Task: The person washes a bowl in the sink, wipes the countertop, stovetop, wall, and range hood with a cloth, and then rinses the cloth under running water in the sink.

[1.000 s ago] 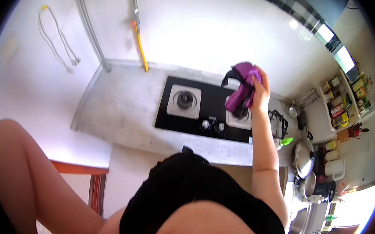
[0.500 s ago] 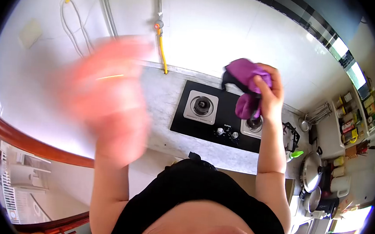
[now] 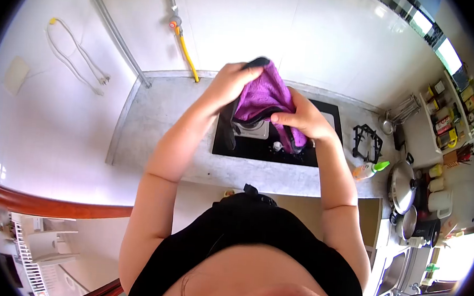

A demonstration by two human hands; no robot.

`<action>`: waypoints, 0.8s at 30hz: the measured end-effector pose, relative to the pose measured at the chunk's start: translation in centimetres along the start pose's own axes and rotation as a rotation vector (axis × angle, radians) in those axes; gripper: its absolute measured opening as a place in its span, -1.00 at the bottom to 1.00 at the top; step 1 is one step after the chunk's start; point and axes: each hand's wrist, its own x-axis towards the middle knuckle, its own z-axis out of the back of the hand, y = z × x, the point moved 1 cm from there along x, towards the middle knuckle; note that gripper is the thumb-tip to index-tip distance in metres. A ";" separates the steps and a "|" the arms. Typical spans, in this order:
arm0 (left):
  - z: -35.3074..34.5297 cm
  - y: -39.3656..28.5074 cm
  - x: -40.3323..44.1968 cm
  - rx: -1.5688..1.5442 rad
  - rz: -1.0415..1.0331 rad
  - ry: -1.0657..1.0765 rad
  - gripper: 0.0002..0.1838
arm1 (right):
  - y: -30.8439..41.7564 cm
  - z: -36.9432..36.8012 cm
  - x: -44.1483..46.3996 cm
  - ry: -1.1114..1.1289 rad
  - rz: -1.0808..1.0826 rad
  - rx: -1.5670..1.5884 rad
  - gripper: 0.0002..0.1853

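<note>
Both my hands grip a purple cloth point(image 3: 262, 97) with dark edging, raised above the black gas stove point(image 3: 231, 146). My left hand point(image 3: 233, 82) pinches its upper left corner, thumb on the near face. Lower down on the right, my right hand point(image 3: 304, 118) clasps the cloth between thumb and fingers. Part of the cloth is folded and hangs below, over the stove knobs. A dark strip of it dangles at the left. The cloth and hands hide much of the stove top, including most of the burners.
Right of the stove, a black pan support point(image 3: 367, 143) lies on the marble counter point(image 3: 156, 126) near a spray bottle with a green top point(image 3: 370, 170). Farther right stands a lidded pan point(image 3: 402, 187). A yellow gas hose point(image 3: 186, 56) runs down the back wall.
My left hand, blurred and off to the left before, has come over to the cloth and taken hold of it. The bunched cloth is now partly spread between both hands, farther left.
</note>
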 end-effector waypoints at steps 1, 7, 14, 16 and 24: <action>-0.7 -0.5 -0.1 -0.047 0.073 -0.010 -0.60 | -0.7 0.6 -0.2 0.040 0.012 0.078 -0.20; -4.3 -1.8 1.0 -0.283 0.267 0.242 -0.64 | -3.0 4.8 -2.4 0.025 0.046 0.152 -0.37; -7.0 -5.1 1.5 -0.106 0.185 0.364 -0.58 | -5.9 8.1 -5.7 0.366 -0.217 -0.308 -0.61; -7.8 -5.4 1.9 0.038 0.209 0.302 -0.56 | -9.4 9.2 -5.8 0.317 -0.147 -0.111 -0.58; -14.9 0.3 0.0 0.531 -0.137 0.387 -0.53 | -11.8 9.1 -7.3 -0.063 0.251 1.110 -0.19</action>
